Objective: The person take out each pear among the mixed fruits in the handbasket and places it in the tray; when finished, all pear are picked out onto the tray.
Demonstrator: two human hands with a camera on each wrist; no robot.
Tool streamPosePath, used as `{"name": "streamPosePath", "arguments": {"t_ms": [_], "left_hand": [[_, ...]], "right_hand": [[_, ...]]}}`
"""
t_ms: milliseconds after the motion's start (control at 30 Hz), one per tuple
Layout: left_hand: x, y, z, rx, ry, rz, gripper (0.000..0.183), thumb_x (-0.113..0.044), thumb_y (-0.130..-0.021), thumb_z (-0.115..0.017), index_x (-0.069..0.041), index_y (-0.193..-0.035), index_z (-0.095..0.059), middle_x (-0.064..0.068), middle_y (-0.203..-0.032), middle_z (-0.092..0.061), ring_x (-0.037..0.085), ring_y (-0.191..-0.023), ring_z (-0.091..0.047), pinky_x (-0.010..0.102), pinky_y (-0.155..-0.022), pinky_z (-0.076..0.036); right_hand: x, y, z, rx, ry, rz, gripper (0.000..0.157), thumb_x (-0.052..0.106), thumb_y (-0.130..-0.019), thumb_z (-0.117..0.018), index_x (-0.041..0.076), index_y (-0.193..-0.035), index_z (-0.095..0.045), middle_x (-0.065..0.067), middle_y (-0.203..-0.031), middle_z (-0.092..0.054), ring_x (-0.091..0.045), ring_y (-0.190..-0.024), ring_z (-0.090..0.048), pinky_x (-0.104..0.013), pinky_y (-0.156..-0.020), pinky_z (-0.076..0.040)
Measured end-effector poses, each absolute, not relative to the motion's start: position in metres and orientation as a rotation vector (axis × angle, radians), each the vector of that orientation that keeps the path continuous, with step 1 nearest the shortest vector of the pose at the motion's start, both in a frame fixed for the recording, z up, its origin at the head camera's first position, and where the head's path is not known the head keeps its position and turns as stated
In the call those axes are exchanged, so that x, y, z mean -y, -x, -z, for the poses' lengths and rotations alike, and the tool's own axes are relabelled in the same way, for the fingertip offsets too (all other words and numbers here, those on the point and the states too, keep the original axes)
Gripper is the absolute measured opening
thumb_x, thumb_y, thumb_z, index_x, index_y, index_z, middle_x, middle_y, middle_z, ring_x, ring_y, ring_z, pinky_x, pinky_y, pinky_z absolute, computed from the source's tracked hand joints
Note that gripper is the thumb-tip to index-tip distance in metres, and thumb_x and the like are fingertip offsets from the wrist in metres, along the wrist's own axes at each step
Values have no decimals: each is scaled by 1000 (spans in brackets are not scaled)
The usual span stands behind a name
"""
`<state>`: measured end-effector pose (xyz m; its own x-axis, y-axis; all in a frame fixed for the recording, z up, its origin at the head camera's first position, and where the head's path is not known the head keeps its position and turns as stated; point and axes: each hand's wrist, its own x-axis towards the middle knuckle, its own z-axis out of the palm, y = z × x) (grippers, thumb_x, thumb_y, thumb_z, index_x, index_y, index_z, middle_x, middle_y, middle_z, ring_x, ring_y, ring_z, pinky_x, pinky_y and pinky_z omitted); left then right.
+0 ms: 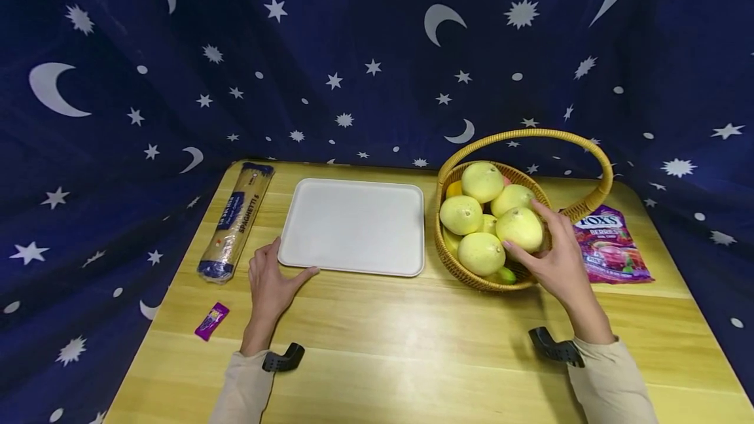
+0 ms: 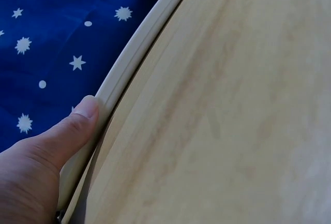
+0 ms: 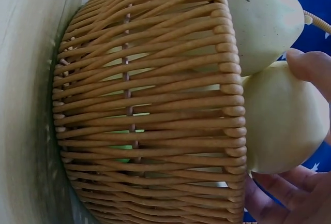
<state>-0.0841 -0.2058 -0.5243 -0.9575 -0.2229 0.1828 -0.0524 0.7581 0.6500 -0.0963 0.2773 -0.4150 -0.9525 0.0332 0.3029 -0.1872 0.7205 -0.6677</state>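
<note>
Evidently, in the head view, we seem barely begun: our right hand (image 1: 556,254) grips a pale fruit (image 1: 520,229) not yet out of the basket (image 1: 465,275) on the right; our left hand (image 1: 272,285), fingers spread, braces the near left corner of the white tray (image 1: 353,228). In the left wrist view, our thumb (image 2: 70,133) touches its rim (other fingers hidden). In the right wrist view, our fingers curve around the fruit.

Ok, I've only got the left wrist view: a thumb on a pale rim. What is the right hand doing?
Observer: The right hand grips a pomelo at the right side of the wicker basket.
Operator: And that rim I see?
Observer: It belongs to a white rectangular tray, whole in the head view.
Operator: What lies on the basket's other side from the tray?
Observer: A purple Fox's Berries candy bag.
</note>
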Motion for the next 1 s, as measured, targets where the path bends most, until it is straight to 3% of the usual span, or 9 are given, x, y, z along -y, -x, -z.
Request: {"name": "streamPosePath", "arguments": {"t_ms": [133,233,400,567,1000], "left_hand": [[206,84,524,2709,-215,991,108,-53,-63,-88,-9,-149,-40,21,-129,-43,36,-111,-37,47,-89,-30],[206,84,523,2704,-212,994,108,-52,-63,-88,-8,-149,-40,22,-128,-43,36,-110,-37,47,-88,-30],[205,83,523,2697,-209,1003,107,-51,-63,-89,-9,-149,-40,22,-128,-43,36,-110,-37,47,-88,-30],[205,83,522,2698,-214,1002,107,-51,-63,-89,-9,-149,-40,22,-127,-43,36,-109,-36,48,-90,-29],[205,83,525,2686,-199,1002,105,-50,-63,-89,-9,-148,-41,22,-126,-43,36,-109,-37,48,-91,-29]], "right_hand": [[-277,97,414,2648,-111,-1034,82,17,-76,-84,15,-147,-44,-24,-119,-48,-34,-103,-48,-30,-81,-37],[-278,98,415,2644,-109,-1031,80,17,-75,-85,14,-145,-47,-23,-116,-50,-30,-101,-48,-36,-80,-38],[-279,99,416,2617,-102,-1030,77,15,-73,-86,15,-142,-52,-19,-114,-53,-15,-98,-44,-21,-78,-36],[-279,99,416,2598,-101,-1053,75,15,-73,-86,16,-141,-54,-17,-113,-53,-5,-96,-41,-16,-77,-36],[-278,98,417,2559,-90,-1089,73,10,-71,-87,16,-138,-56,-10,-110,-53,-2,-93,-41,-10,-73,-38]]}}
